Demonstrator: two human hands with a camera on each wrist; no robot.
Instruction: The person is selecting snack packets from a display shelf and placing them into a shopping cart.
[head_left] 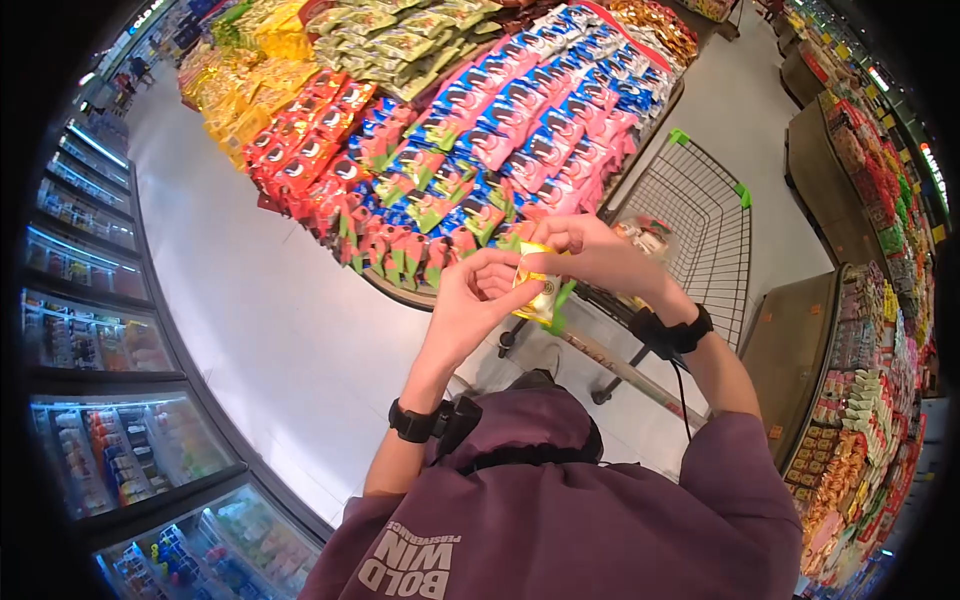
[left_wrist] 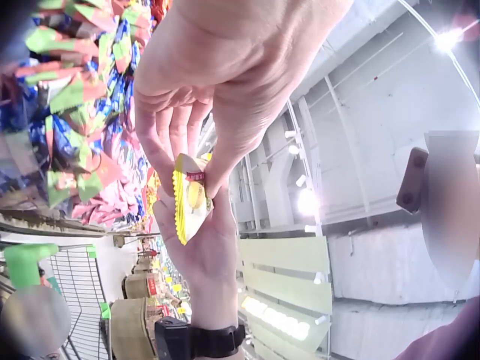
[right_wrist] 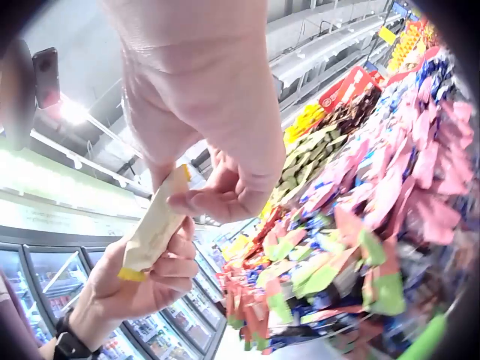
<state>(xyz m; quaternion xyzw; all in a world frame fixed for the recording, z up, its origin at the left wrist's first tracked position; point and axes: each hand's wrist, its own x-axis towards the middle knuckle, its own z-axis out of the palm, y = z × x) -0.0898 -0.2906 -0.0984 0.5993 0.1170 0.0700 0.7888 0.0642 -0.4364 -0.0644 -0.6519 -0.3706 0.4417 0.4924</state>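
Observation:
A small white packet with zigzag yellow ends [head_left: 540, 296] is held up between both hands, over the near edge of a snack display. The left hand [head_left: 472, 305] pinches its lower part between thumb and fingers. At its upper end the right hand [head_left: 605, 258] pinches it with thumb and forefinger. In the left wrist view the packet [left_wrist: 193, 196] shows a yellow picture and a small red label. The right wrist view shows its plain pale side [right_wrist: 156, 229], with the right hand [right_wrist: 202, 127] at the top end and the left hand [right_wrist: 142, 289] behind it.
Heaped coloured packets [head_left: 500, 120] fill the display in front. A wire shopping cart [head_left: 690, 215] with green corners stands at the right, holding some packaged goods [head_left: 645, 238]. Glass-door coolers [head_left: 100, 345] line the left side. More stocked shelves [head_left: 860, 440] run along the right.

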